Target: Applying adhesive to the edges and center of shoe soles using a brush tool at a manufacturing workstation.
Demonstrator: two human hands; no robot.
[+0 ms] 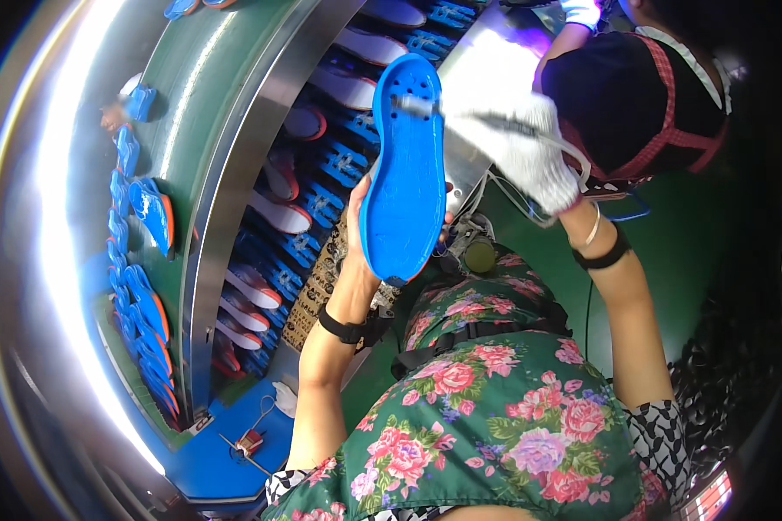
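Observation:
A blue shoe sole (406, 174) stands upright in front of me, its inner face toward me. My left hand (359, 233) grips it from below and behind, bare, with a black band on the wrist. My right hand (521, 149) wears a white glove and holds a small brush-like tool (414, 106) whose tip touches the upper part of the sole. A thin cord hangs from the gloved hand.
To my left runs a green conveyor (200, 113) with blue and orange soles on it, and below it racks (287, 217) of white and red soles on blue holders. Another person in a dark top (634, 95) works at upper right. My floral apron fills the lower middle.

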